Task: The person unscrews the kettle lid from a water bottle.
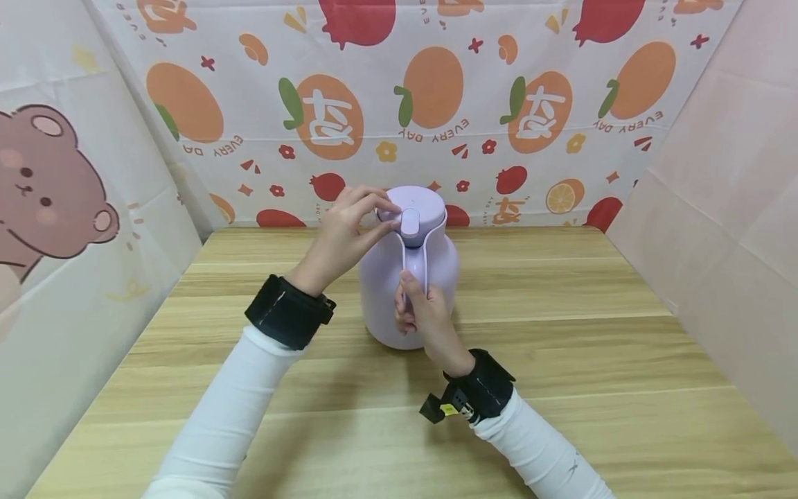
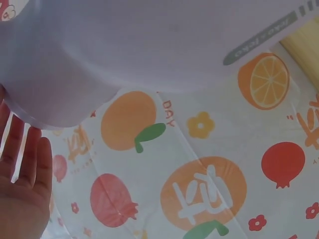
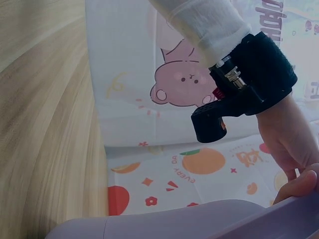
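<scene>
A pale purple vacuum jug stands upright on the wooden table, with its handle toward me. My left hand comes to the round lid from the left, bent fingers and thumb pinching its edge beside the raised tab. Seen from the left wrist, this hand's fingers meet the purple rim, and their tips are hidden. Lower down, my right hand grips the handle, thumb along its near side. The right wrist view shows part of that hand above the jug's body.
The wood-grain table extends around the jug. Behind it hangs a fruit-print cloth. Pale cloth walls flank both sides, the left one bearing a printed bear. Black straps with small cameras circle both wrists, the right camera sticking out.
</scene>
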The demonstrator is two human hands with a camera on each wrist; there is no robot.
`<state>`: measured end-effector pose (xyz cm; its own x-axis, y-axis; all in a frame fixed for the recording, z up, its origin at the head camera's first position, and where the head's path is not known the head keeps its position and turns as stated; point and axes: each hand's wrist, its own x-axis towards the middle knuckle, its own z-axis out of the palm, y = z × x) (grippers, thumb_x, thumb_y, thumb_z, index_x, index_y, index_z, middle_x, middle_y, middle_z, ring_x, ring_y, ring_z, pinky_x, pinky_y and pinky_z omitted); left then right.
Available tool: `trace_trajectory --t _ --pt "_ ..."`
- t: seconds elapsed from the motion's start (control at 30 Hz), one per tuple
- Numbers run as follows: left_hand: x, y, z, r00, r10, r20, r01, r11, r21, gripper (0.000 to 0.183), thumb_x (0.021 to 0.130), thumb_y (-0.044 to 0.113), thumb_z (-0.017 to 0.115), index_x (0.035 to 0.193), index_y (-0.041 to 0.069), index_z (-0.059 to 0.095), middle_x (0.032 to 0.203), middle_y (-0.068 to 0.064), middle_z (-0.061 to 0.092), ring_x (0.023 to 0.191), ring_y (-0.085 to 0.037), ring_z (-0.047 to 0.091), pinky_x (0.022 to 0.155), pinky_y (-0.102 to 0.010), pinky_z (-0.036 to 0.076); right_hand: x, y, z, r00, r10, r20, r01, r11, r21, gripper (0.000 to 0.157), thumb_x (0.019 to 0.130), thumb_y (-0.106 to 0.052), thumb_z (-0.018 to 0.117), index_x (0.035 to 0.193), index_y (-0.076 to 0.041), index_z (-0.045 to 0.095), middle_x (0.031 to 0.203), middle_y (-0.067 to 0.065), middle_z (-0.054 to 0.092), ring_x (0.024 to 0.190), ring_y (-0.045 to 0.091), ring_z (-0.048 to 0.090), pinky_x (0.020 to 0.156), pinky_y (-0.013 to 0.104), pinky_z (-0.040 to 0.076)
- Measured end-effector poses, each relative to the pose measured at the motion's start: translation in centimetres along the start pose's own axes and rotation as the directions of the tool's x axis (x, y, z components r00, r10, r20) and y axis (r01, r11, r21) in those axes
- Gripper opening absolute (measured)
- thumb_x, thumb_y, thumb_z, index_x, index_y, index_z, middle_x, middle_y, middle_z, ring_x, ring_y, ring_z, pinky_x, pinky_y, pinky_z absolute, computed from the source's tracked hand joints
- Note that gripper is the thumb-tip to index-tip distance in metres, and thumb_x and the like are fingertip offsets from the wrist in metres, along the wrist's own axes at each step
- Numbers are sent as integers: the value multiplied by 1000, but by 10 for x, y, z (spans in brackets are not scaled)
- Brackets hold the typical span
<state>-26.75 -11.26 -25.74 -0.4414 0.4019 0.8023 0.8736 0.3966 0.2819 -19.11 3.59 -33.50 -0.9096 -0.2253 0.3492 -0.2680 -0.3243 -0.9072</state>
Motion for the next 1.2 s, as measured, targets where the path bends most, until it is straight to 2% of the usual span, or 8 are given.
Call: trace_trajectory --t 0.3,0.73,1.0,1.2 --pt "5 7 3 1000 4 25 -6 998 60 18 75 8 77 88 3 67 94 -9 59 88 -24 45 70 -33 37 1 1 0 1000 20 -9 -20 1000 11 44 94 -37 44 60 -8 42 49 -1 34 40 10 32 42 25 30" --pt "13 12 11 999 -2 46 -1 997 75 18 76 16 76 84 6 63 95 -8 56 90 -23 44 68 -32 40 3 1 1 1000 11 5 -11 1000 18 46 94 -38 45 59 -8 42 47 -2 33 38 11 29 41 24 30" --pt "21 13 16 998 38 50 -45 989 143 20 76 18 77 83 7 62 91 -9 55 84 -25 43 68 -34 35 5 1 0 1000 29 -7 -29 1000 10 48 93 -41 47 58 -8 41 46 -1 33 38 11 29 41 25 29" --pt "20 15 17 998 16 53 -23 990 142 18 78 17 75 85 5 63 91 -9 55 85 -25 43 70 -35 35 5 0 1 999 34 -12 -34 999 17 46 94 -37 44 58 -8 41 46 -1 33 38 10 29 41 24 29"
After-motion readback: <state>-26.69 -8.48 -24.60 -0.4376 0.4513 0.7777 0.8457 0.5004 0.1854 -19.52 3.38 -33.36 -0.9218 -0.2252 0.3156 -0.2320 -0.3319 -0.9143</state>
